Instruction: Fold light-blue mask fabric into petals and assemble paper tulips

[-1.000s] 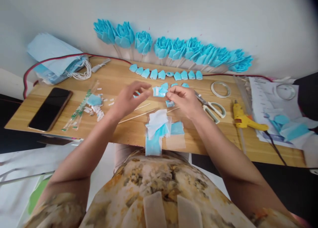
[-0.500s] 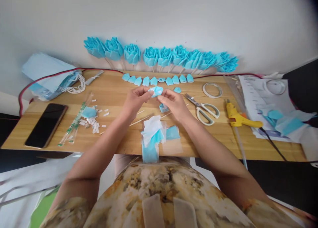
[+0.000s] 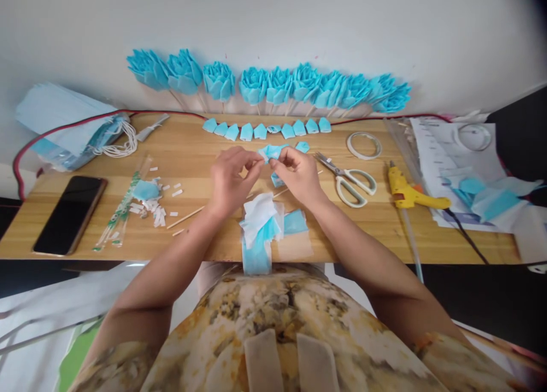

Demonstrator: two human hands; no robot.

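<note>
A small piece of light-blue fabric (image 3: 270, 151) is pinched between my two hands above the middle of the table. My left hand (image 3: 234, 175) grips its left edge with thumb and forefinger. On its right side, my right hand (image 3: 298, 172) has thumb and fingers closed on it. Behind them runs a row of folded blue petals (image 3: 260, 131). Another blue petal (image 3: 302, 147) lies just past my right fingers, and a blue scrap (image 3: 277, 179) shows partly below them. Blue and white fabric pieces (image 3: 258, 229) are piled nearer to me, at the table's front edge.
Blue fabric flowers (image 3: 253, 85) on sticks stand along the wall. Scissors (image 3: 348, 181), a tape roll (image 3: 364, 145) and a yellow glue gun (image 3: 414, 197) lie on the right. On the left are a phone (image 3: 69, 215), white clippings (image 3: 159, 215) and a stack of masks (image 3: 70, 124).
My left fingers have shifted their hold along the fabric's left edge, and the left hand is turned more palm-down. The view has tilted slightly. My right hand keeps its pinch.
</note>
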